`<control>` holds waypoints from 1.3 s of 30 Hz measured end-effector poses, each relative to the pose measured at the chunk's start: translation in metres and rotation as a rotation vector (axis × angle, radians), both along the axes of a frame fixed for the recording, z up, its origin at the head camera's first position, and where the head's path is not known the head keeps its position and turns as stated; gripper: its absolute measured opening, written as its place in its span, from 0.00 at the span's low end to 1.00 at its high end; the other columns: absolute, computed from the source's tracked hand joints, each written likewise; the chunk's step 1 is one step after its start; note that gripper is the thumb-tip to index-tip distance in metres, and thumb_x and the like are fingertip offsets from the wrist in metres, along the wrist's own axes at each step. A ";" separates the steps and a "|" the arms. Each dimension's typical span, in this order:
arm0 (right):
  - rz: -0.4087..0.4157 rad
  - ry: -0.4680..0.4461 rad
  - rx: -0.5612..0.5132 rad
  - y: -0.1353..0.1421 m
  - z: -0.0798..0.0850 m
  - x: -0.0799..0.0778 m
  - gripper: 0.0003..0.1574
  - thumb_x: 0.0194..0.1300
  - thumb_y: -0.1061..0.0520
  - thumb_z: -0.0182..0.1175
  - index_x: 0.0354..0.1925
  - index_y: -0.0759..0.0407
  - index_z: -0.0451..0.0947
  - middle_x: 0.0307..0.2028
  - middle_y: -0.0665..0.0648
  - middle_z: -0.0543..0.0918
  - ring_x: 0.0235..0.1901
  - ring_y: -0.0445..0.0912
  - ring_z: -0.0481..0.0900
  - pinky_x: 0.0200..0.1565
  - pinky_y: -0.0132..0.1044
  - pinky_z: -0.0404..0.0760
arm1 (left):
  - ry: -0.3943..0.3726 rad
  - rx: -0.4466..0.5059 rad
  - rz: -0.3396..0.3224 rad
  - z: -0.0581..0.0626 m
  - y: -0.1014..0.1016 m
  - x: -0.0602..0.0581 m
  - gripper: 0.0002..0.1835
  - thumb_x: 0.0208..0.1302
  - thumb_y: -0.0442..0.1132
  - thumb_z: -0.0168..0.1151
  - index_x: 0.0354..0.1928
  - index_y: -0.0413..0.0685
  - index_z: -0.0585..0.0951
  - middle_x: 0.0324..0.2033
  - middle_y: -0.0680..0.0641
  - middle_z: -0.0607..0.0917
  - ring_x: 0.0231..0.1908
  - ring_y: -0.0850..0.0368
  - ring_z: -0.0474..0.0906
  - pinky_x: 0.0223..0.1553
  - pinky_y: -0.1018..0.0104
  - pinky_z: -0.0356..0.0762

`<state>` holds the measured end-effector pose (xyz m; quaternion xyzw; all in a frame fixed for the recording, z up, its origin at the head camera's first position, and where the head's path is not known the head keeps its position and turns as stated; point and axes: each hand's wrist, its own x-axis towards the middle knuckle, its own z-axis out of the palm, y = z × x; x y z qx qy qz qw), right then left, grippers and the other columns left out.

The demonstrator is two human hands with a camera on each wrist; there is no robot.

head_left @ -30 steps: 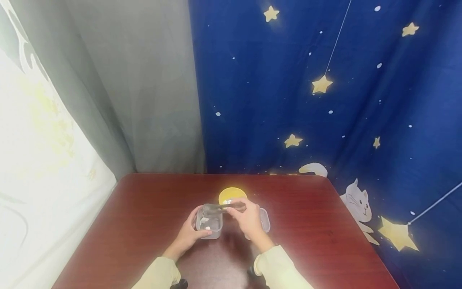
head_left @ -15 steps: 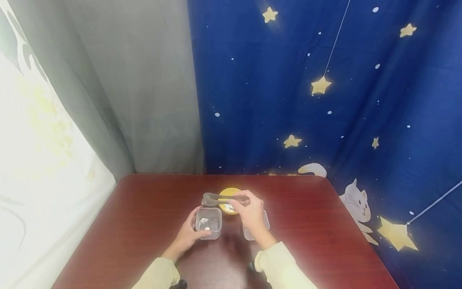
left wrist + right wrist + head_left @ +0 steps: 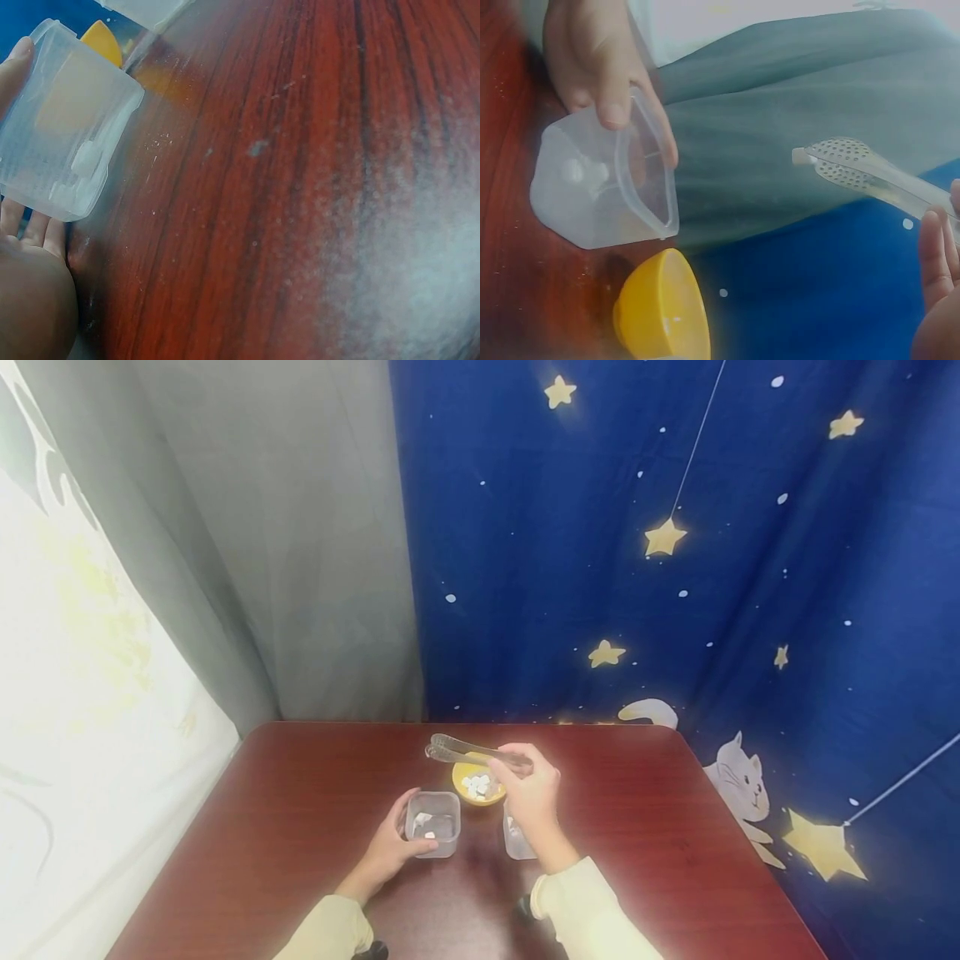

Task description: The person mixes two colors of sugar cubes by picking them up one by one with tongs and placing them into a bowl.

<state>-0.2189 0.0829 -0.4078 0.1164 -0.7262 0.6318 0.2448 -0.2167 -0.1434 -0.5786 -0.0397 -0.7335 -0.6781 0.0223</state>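
In the head view my left hand grips the side of a clear square plastic container, thumb on its near edge. A few white pieces lie in that container. My right hand holds clear plastic tongs above a yellow bowl, tips pointing left. Several white pieces fill part of the bowl. The right wrist view shows the tongs' perforated tips nearly together, with a small pale piece at their end.
A second clear plastic container stands on the right, partly hidden by my right hand. The dark red wooden table reaches back to a grey curtain and a blue star-patterned curtain.
My right hand has lifted the tongs up from over the left container and moved slightly right, to above the yellow bowl. The left hand and its container have stayed nearly still.
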 end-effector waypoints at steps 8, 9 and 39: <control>-0.008 0.042 -0.026 0.006 0.013 -0.004 0.12 0.52 0.70 0.70 0.37 0.72 0.81 0.32 0.66 0.86 0.31 0.57 0.86 0.33 0.34 0.83 | 0.004 -0.015 -0.005 0.013 0.001 0.005 0.53 0.42 0.27 0.78 0.72 0.41 0.60 0.61 0.33 0.71 0.59 0.35 0.68 0.57 0.42 0.68; -0.014 0.041 -0.030 0.007 0.014 -0.004 0.12 0.52 0.70 0.70 0.37 0.72 0.81 0.32 0.65 0.86 0.31 0.56 0.86 0.33 0.34 0.83 | -0.002 -0.011 -0.007 0.018 0.002 0.007 0.52 0.42 0.27 0.78 0.72 0.41 0.60 0.61 0.33 0.71 0.59 0.35 0.68 0.58 0.41 0.66; -0.082 0.046 -0.146 0.028 0.009 -0.011 0.15 0.53 0.69 0.70 0.41 0.72 0.80 0.34 0.67 0.86 0.30 0.40 0.85 0.32 0.37 0.84 | 0.015 -0.035 0.004 -0.002 -0.001 -0.001 0.52 0.41 0.30 0.80 0.71 0.49 0.63 0.60 0.39 0.74 0.57 0.41 0.71 0.55 0.50 0.72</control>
